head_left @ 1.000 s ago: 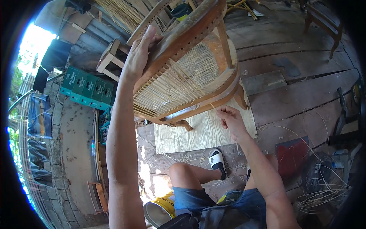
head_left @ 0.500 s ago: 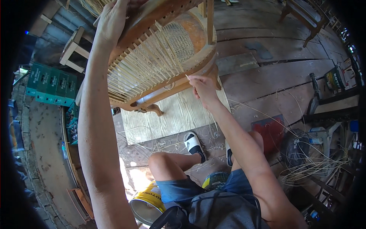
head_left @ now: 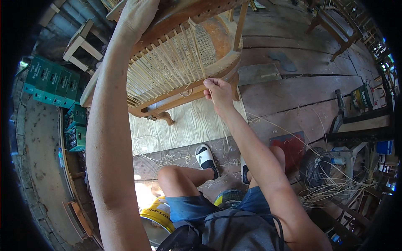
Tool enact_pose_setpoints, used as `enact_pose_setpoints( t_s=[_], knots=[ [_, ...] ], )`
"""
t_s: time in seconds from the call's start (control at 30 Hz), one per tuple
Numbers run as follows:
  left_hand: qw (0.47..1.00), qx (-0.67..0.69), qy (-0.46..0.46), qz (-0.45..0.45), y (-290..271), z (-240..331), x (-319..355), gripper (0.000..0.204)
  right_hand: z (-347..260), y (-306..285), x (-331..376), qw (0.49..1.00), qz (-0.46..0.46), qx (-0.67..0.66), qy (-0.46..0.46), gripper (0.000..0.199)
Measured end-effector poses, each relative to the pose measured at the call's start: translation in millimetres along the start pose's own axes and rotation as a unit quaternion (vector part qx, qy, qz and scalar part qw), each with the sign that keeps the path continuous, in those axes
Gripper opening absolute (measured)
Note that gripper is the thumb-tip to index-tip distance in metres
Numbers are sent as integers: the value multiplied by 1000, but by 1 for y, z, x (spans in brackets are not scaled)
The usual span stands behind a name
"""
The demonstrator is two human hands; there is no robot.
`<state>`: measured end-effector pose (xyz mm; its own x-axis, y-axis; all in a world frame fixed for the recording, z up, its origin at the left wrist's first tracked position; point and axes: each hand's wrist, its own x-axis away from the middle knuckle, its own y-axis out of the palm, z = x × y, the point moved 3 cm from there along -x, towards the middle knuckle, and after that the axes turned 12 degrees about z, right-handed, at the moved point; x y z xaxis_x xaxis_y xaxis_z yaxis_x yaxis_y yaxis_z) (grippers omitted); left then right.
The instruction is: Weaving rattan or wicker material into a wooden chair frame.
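Observation:
A wooden chair frame (head_left: 167, 26) with a row of small holes stands tilted before me. Pale cane strands (head_left: 159, 67) run side by side across its opening, from the upper rail to the lower rail (head_left: 180, 95). Behind them shows a woven cane panel (head_left: 205, 44). My right hand (head_left: 219, 93) is closed in a pinch on a cane strand (head_left: 200, 60) at the lower rail, and the strand's tail hangs below the hand. At the top edge my left hand (head_left: 140, 19) lies against the upper rail; its fingers are out of sight.
Under the chair lies a pale wood-grain board (head_left: 188, 121). Green crates (head_left: 52, 81) stand at the left, a yellow bucket (head_left: 158, 213) by my leg. Loose cane (head_left: 347, 186) is heaped at the right, near a dark chair (head_left: 356, 136). Another chair (head_left: 335, 31) stands far right.
The view has shifted slightly, and the chair sits a little further right in it. My right hand still pinches the strand, now closer against the lower rail. My left hand stays at the upper rail.

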<state>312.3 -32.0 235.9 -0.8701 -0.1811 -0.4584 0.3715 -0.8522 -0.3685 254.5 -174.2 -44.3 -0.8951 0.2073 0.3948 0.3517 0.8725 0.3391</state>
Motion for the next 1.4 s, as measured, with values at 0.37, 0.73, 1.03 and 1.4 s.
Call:
enact_pose_setpoints(
  t_s=[0.37,0.73,1.03,1.4],
  knots=[
    [1000,-11,16,-10,-6,5,2,63,12,-9,1,998,-59,-2,-11,14],
    [973,-220,-23,-63,5,-25,-20,61,-100,45,-72,708,-168,573,-376,35],
    [969,-148,106,-165,-6,-92,-61,49,-65,79,-120,564,-359,699,-254,30],
    [957,-106,-71,-262,4,-68,-47,46,-170,93,-30,932,-136,187,-280,23]
  ],
)
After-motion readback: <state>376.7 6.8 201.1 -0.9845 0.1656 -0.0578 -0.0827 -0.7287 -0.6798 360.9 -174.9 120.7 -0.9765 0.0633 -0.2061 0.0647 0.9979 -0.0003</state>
